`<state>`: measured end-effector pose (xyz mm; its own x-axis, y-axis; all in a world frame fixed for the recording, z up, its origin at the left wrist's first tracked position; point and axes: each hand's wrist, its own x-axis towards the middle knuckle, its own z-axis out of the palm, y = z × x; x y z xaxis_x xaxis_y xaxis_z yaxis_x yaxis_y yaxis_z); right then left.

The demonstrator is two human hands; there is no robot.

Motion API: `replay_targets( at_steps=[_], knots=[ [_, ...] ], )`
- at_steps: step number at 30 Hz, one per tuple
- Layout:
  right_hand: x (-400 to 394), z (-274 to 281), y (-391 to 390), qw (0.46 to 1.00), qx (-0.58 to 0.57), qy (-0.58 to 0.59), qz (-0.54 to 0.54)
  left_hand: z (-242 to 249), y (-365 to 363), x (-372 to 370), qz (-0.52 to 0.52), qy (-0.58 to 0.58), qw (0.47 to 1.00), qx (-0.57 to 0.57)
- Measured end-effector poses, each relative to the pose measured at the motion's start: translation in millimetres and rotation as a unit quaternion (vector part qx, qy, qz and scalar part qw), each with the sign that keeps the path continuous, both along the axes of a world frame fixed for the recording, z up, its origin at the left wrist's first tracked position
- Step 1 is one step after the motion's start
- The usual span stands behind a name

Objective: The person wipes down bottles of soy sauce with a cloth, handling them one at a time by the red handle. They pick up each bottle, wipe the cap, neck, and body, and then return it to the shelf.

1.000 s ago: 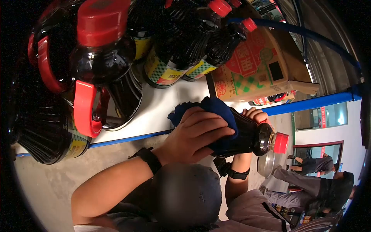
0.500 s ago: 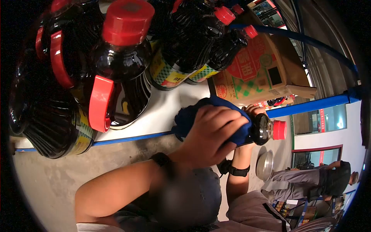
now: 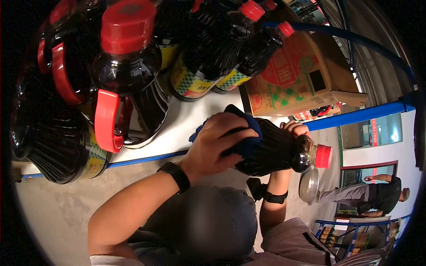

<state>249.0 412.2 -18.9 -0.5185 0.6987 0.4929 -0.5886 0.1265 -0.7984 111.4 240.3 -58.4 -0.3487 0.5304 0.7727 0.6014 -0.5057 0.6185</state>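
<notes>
My left hand (image 3: 217,142) is closed over a dark blue cloth (image 3: 250,144), pressed against the body of a dark bottle (image 3: 275,146) with a red cap (image 3: 324,156). On the far side of that bottle, my right hand (image 3: 295,128) wraps its fingers round it near the shoulder. The bottle lies across the view, cap to the right. Its lower end is partly hidden by my left hand and the cloth. Closest to my left hand on the white tabletop (image 3: 186,119) is a large dark bottle (image 3: 128,66) with a red handle.
Several more dark bottles (image 3: 204,53) stand behind. A cardboard box (image 3: 288,80) is beyond them, beside a blue rail (image 3: 359,116). A metal basin (image 3: 309,186) and another person (image 3: 384,195) are at the right. A dark, partly blurred shape (image 3: 213,221) lies between my forearms.
My left hand and the cloth have moved left along the bottle, uncovering more of its dark body. My right hand still holds it. The person in the background has changed posture.
</notes>
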Motion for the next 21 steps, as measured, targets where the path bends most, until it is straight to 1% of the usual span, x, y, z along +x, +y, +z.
replay_targets(
  at_steps=[2, 3, 4, 5, 6, 7, 8, 9, 10, 11, 12, 14, 15, 16, 17, 18, 19, 20, 21],
  knots=[
    [-4.2, 5.0, -4.8, 0.998, 0.037, -0.046, -0.03, -2.2, 1.7, 3.9, 0.002, -0.02, 1.0, 0.001],
    [-7.6, 5.1, -9.0, 0.998, -0.051, -0.002, -0.029, -1.8, 1.4, 5.8, 0.005, -0.041, 0.999, 0.0],
    [-8.8, 9.4, -14.6, 0.998, -0.052, -0.001, -0.027, -0.3, 1.6, 9.9, 0.007, -0.04, 0.999, 0.0],
    [-11.3, 19.7, -24.6, 0.94, -0.249, 0.192, 0.132, 5.1, 2.8, 15.5, 0.01, -0.061, 0.998, 0.002],
    [-12.6, 24.8, -30.1, 0.783, -0.422, 0.363, 0.277, 12.4, 4.9, 19.1, 0.014, -0.083, 0.996, 0.005],
    [-2.1, 1.0, -8.7, 0.972, -0.136, 0.125, 0.143, 20.1, 7.1, 21.6, 0.008, -0.054, 0.998, 0.006],
    [-2.8, 4.0, -13.4, 0.972, -0.137, 0.125, 0.143, 28.3, 8.1, 25.4, 0.008, -0.055, 0.998, 0.006],
    [-5.1, 10.9, -21.7, 0.9, -0.279, 0.259, 0.213, 35.5, 8.5, 31.0, 0.013, -0.038, 0.999, 0.009],
    [-5.6, 17.5, -28.5, 0.784, -0.408, 0.381, 0.272, 41.8, 8.3, 37.3, 0.017, -0.023, 1.0, 0.013],
    [-1.4, 24.1, -28.8, 0.522, -0.618, 0.528, 0.257, 46.7, 7.6, 44.4, 0.034, -0.022, 0.999, 0.019],
    [-0.4, 26.9, -32.1, 0.523, -0.618, 0.528, 0.256, 47.3, 6.6, 46.3, 0.033, -0.023, 0.999, 0.019],
    [0.0, 27.6, -38.7, 0.491, -0.617, 0.551, 0.272, 46.1, 5.1, 48.2, 0.009, -0.026, 1.0, 0.01],
    [1.1, 18.8, -35.5, 0.602, -0.56, 0.527, 0.214, 42.2, 4.2, 43.7, 0.001, 0.004, 1.0, 0.005],
    [5.5, 10.9, -28.2, 0.601, -0.56, 0.529, 0.212, 35.9, 3.7, 37.2, -0.001, 0.004, 1.0, 0.003],
    [10.6, 4.8, -18.8, 0.904, -0.263, 0.311, 0.129, 27.4, 4.0, 29.3, -0.023, 0.026, 0.999, 0.009],
    [13.7, 2.1, -14.5, 0.995, 0.096, 0.02, 0.015, 18.1, 3.3, 21.6, -0.046, 0.048, 0.998, 0.016],
    [13.4, 8.0, -20.0, 0.994, 0.108, -0.016, -0.002, 8.1, 0.6, 14.3, -0.028, 0.053, 0.998, 0.007],
    [13.3, 7.7, -22.0, 0.994, 0.108, -0.015, -0.003, 0.9, -2.5, 6.6, -0.029, 0.054, 0.998, 0.007],
    [13.0, 6.9, -23.4, 0.993, 0.119, -0.017, -0.014, -5.4, -4.9, -0.5, -0.009, 0.033, 0.999, -0.02]
  ],
)
